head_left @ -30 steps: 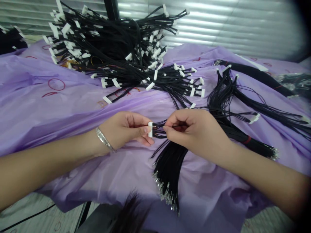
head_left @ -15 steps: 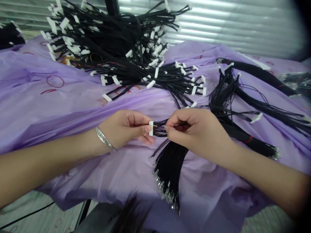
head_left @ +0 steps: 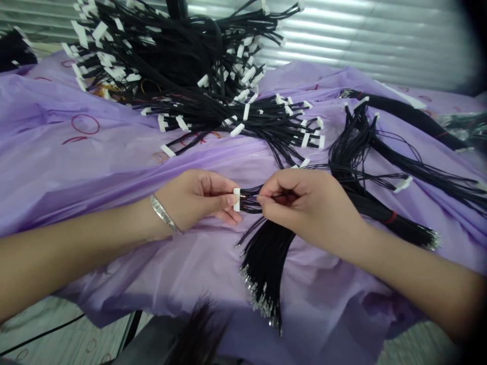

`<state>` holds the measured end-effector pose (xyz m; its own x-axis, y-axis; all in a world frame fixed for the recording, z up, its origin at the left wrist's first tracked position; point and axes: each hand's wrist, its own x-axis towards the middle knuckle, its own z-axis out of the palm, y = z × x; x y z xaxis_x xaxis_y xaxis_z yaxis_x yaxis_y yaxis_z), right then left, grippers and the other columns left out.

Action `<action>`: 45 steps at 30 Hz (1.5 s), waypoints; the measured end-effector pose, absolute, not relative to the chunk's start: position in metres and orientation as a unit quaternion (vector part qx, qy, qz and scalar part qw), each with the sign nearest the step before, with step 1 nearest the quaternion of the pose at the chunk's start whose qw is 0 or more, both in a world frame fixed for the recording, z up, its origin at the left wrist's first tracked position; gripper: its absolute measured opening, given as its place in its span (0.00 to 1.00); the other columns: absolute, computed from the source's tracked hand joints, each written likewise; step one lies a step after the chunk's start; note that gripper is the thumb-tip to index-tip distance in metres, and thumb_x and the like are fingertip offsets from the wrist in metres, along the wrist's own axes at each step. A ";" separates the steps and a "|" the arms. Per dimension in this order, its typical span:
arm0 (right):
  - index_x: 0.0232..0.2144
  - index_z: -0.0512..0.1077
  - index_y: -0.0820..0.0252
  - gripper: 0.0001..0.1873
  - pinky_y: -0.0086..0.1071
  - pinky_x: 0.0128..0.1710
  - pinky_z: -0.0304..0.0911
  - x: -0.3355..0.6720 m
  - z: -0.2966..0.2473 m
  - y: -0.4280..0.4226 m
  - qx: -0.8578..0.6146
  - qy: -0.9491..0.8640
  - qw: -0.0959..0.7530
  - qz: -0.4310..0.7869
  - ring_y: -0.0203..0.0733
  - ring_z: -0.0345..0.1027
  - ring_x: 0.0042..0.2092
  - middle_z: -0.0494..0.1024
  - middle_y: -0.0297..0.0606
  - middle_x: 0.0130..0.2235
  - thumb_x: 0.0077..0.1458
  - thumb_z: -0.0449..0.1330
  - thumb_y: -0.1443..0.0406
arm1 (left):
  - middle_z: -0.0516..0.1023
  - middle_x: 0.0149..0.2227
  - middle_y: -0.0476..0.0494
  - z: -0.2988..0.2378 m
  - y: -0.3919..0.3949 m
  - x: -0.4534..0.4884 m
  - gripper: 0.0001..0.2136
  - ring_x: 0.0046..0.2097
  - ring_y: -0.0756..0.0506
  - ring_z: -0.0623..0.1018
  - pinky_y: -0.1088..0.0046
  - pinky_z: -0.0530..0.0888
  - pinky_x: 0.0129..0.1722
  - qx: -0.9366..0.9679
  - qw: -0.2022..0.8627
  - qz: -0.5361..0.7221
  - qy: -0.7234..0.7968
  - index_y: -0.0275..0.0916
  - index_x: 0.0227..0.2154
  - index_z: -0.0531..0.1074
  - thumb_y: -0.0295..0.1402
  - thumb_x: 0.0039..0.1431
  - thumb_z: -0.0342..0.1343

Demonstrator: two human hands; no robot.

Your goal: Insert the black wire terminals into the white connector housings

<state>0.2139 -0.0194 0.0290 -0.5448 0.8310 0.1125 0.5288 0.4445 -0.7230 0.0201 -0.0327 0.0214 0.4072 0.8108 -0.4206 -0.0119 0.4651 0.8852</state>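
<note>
My left hand [head_left: 207, 197] pinches a small white connector [head_left: 237, 199] between thumb and fingers. Several black wires run out of the connector's right side toward my right hand [head_left: 300, 197]. The thumb and forefinger of my right hand are pressed together on a thin black wire [head_left: 260, 199], its tip close to the connector; whether it touches the other wires there I cannot tell. Just below my right hand hangs a bundle of black wires [head_left: 268, 258] with bare metal terminals at its lower end. A silver bracelet [head_left: 164, 214] circles my left wrist.
Purple sheeting [head_left: 125, 167] covers the table. At the back lies a tall heap of black cables [head_left: 178, 56] with white connectors, and a smaller pile [head_left: 228, 119] in front of it. More wire bundles [head_left: 414, 233] lie at right. Red rubber bands [head_left: 85, 124] rest at left.
Both hands hold nearly the same place and grip. The whole view has shifted very slightly; nothing is let go or newly taken.
</note>
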 end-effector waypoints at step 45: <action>0.27 0.69 0.64 0.03 0.22 0.22 0.49 0.219 0.016 -0.016 -0.299 -0.879 0.327 0.178 0.26 0.52 0.22 0.62 0.27 0.21 0.52 0.58 0.72 | 0.79 0.26 0.45 0.014 -0.032 0.018 0.04 0.29 0.49 0.80 0.76 0.78 0.34 0.420 0.710 0.290 0.485 0.32 0.32 0.72 0.26 0.53 0.59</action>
